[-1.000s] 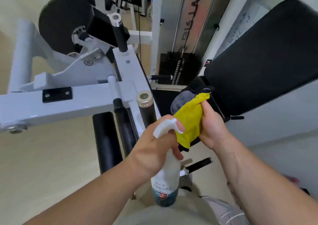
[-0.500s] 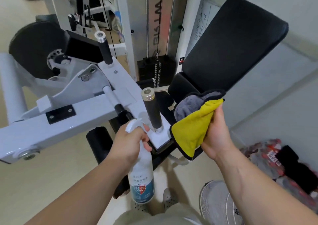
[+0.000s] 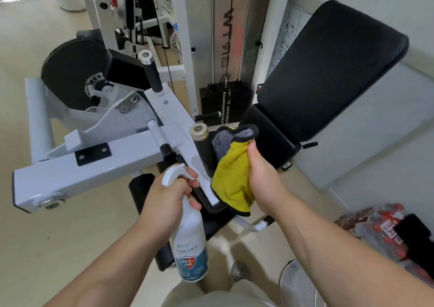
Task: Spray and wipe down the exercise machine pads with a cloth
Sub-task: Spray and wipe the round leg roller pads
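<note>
My left hand (image 3: pixel 168 203) grips the neck of a white spray bottle (image 3: pixel 191 243) with a blue label, a finger on its trigger, nozzle pointing left. My right hand (image 3: pixel 263 182) holds a yellow and grey cloth (image 3: pixel 232 172) bunched in its fingers, just right of the bottle. Both hands hover in front of the exercise machine. Its black back pad (image 3: pixel 328 69) tilts up at the upper right. The black seat pad (image 3: pixel 270 142) lies behind the cloth and is partly hidden by it.
The white machine arm (image 3: pixel 94 156) crosses the left side, with black roller pads (image 3: pixel 138 191) below it and a round black pad (image 3: pixel 70 71) behind. The weight stack (image 3: pixel 220 102) stands at centre back. A pack of red-capped bottles (image 3: pixel 375 234) lies on the floor at right.
The view has pulled back and shifted, showing more of the back pad. Both hands have stayed close together; the right hand with the cloth has come slightly lower and nearer the bottle.
</note>
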